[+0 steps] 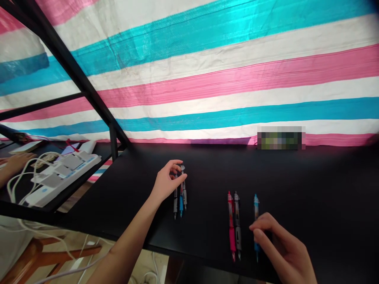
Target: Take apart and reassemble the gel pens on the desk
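My left hand (168, 181) hovers over a small group of pens, its thumb and index finger apart around their upper ends. In this group lie a blue-gripped pen (181, 205), a grey pen (175, 203) on its left and another grey pen (185, 197) on its right. My fingers partly cover their tops. My right hand (284, 248) has thumb and index finger closed over the middle of a light-blue pen (256, 205). Just left of it, a pink pen (231, 228) and a grey-black pen (237, 225) lie side by side, clips away from me.
The pens lie on a black table (207, 169) backed by a striped sheet (222, 90). A blurred-out object (280, 138) stands at the far edge. Left, beyond a black metal frame (97, 102), are a white power strip (62, 177) with cables and another person's hand (17, 163).
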Motion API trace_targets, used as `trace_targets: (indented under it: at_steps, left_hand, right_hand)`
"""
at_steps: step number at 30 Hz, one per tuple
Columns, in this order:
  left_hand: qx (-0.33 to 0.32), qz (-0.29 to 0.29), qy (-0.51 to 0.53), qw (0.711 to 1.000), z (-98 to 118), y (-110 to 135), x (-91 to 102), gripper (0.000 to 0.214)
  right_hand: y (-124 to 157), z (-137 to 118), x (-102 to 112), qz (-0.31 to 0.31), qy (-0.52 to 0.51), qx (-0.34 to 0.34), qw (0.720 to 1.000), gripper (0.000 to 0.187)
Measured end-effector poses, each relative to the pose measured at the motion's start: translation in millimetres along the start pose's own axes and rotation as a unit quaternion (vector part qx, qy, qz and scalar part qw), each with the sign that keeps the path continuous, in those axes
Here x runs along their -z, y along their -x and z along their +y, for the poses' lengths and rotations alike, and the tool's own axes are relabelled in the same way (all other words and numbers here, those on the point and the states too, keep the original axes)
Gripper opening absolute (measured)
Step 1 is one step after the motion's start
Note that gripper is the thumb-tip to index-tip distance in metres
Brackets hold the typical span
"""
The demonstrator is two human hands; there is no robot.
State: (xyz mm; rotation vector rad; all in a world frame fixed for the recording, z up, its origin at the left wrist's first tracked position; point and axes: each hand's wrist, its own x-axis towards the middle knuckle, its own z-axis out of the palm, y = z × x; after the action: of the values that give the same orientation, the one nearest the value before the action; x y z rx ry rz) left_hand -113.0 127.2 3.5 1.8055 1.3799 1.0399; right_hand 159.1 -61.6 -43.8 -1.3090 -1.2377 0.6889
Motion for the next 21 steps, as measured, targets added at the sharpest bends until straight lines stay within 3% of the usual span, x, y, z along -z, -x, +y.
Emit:
trace_targets:
  at_steps: [3,7,11,15,17,18,21]
  left_hand:
    - [-0.026,-0.023,-0.075,0.997,-2.8,-1.4,0.3,0.033]
    - [-0.054,-0.062,-0.135,0.987,-6.1,0.6,-2.3,0.026]
    - [-0.073,-0.069,-0.170,0.980,-5.5,4.8,-2.8,0.024]
    - [-0.119,-0.036,-0.191,0.974,12.7,21.4,-9.4,0.024]
    - [-0.183,-0.031,-0.202,0.962,26.4,38.2,-19.1,0.025]
    - [-0.229,-0.053,-0.202,0.951,32.7,48.2,-25.4,0.027]
    - [-0.325,-0.202,-0.175,0.907,43.9,78.0,-45.7,0.041]
  right_hand:
    - [0.2,-1.8,-1.3,0.009,-0.015,-0.026,1.000,0.023]
    - [-0.8,0.5,0.2,0.002,-0.010,-0.008,1.000,0.023]
    - [0.3,-3.4,-1.7,0.013,-0.024,-0.036,0.999,0.021]
    - [1.9,-6.3,-4.1,0.034,-0.051,-0.056,0.996,0.022]
    - [2.0,-2.8,-3.4,0.051,-0.062,-0.045,0.996,0.024]
    - [2.0,0.0,-2.7,0.065,-0.068,-0.035,0.995,0.025]
    - [1.5,8.9,0.0,0.120,-0.090,0.006,0.989,0.029]
